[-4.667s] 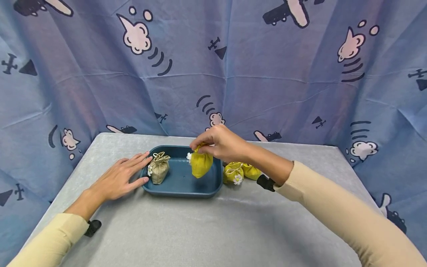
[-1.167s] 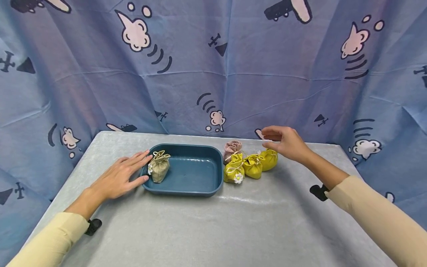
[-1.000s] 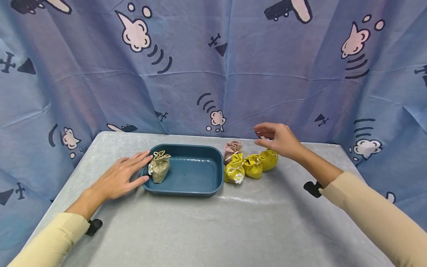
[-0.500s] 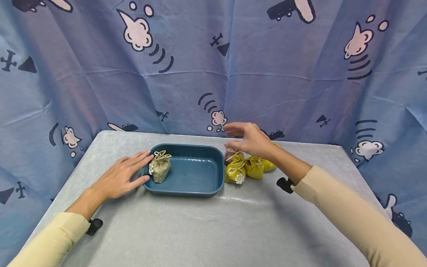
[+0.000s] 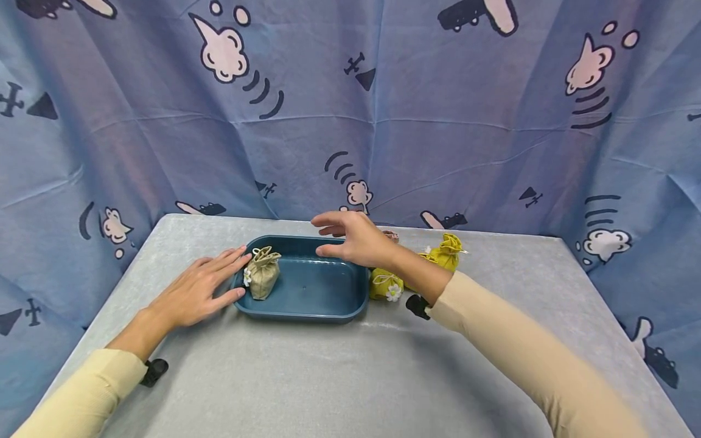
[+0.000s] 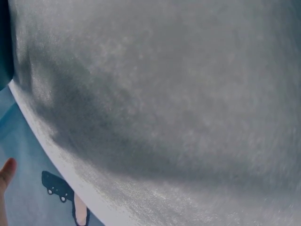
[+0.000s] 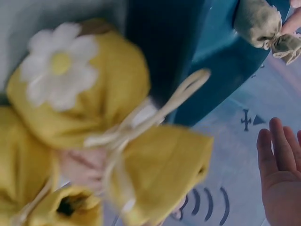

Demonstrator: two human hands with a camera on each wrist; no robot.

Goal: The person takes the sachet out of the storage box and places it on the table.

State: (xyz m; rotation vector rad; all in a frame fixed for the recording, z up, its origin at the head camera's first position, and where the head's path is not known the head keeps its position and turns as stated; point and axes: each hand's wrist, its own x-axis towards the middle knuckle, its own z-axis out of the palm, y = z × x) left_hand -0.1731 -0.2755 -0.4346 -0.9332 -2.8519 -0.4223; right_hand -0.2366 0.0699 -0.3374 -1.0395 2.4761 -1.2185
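Note:
My left hand [image 5: 199, 292] lies flat at the left end of a dark teal tray [image 5: 306, 316], fingertips at its rim. Just inside that end sits a beige drawstring pouch [image 5: 264, 277] with a white flower. My right hand [image 5: 353, 240], holding nothing, hovers over the tray's back right part, fingers extended and thumb apart. Right of the tray stand a yellow pouch with a white daisy [image 5: 386, 285] and another yellow pouch [image 5: 448, 252]; my right forearm partly hides the group. A pink pouch [image 5: 391, 236] peeks out behind.
A light grey cloth-covered table [image 5: 306, 377] extends in front of the tray. A blue patterned curtain [image 5: 306, 79] hangs close behind its back edge. In the left wrist view only the table, a tray corner and a fingertip [image 6: 6, 174] show.
Earlier my right hand held a yellow pouch over the tray; that pouch later stands with the others on the table. My empty right hand has since swept left over the tray. My left hand stays put.

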